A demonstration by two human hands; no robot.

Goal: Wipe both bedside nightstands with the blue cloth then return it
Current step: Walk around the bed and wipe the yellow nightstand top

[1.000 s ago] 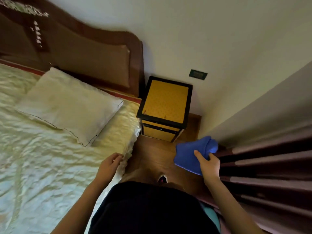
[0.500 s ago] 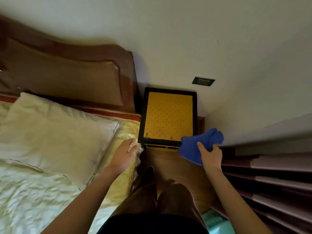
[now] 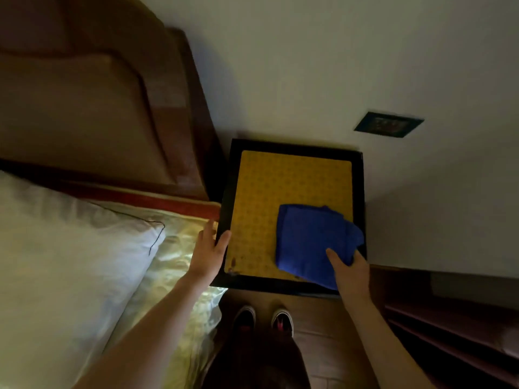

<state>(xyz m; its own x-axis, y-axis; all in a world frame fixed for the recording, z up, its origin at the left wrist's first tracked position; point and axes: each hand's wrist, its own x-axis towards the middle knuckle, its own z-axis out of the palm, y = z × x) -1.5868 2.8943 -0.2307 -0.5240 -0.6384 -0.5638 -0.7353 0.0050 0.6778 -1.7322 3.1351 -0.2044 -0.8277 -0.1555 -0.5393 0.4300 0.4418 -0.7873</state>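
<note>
A nightstand with a yellow patterned top and black frame stands against the wall, right of the bed. The folded blue cloth lies flat on the near right part of its top. My right hand grips the cloth's near right corner, thumb on top. My left hand rests on the nightstand's left black edge, thumb over the frame and fingers down its side.
The bed with a white pillow and a brown padded headboard fills the left. A dark wall socket sits above the nightstand. Dark curtain folds hang at the right. My shoes stand on the wooden floor.
I stepped up to the nightstand. My right hand carried the cloth from the air down onto the top. My left hand moved from the bed's edge to the nightstand's left edge.
</note>
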